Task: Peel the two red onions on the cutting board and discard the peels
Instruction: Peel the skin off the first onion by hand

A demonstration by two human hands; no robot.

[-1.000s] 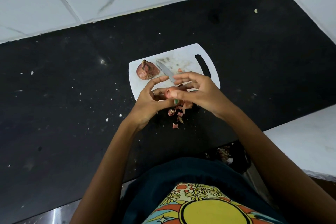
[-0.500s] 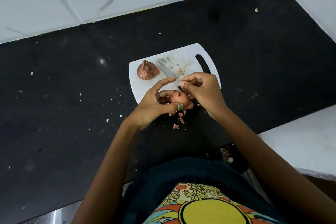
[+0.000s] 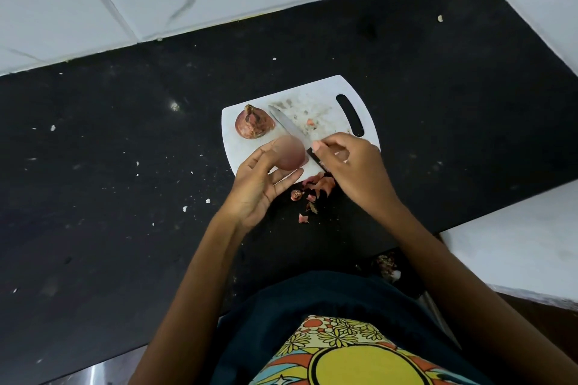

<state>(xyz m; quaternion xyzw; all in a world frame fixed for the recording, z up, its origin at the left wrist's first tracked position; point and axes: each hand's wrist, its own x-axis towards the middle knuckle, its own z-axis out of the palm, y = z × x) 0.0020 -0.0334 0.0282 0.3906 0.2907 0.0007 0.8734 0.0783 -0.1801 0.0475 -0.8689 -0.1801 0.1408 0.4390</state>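
Pink peel scraps (image 3: 316, 187) lie on the black counter (image 3: 125, 181) just off the cutting board's (image 3: 325, 94) near edge. Above it, the left hand (image 3: 259, 184) cradles a peeled onion (image 3: 291, 153), fingers loosely apart; the right hand (image 3: 350, 166) pinches the knife (image 3: 287, 126) handle. Farther along the board sits the unpeeled onion (image 3: 254, 122).

On the countertop (image 3: 125, 197) lies the cutting board (image 3: 328, 94). On its left part sits the unpeeled onion (image 3: 254, 122), with the knife (image 3: 289, 128) just right of it and the peeled onion (image 3: 292, 153) nearer the person. Before the board's near edge lie peel scraps (image 3: 316, 187).
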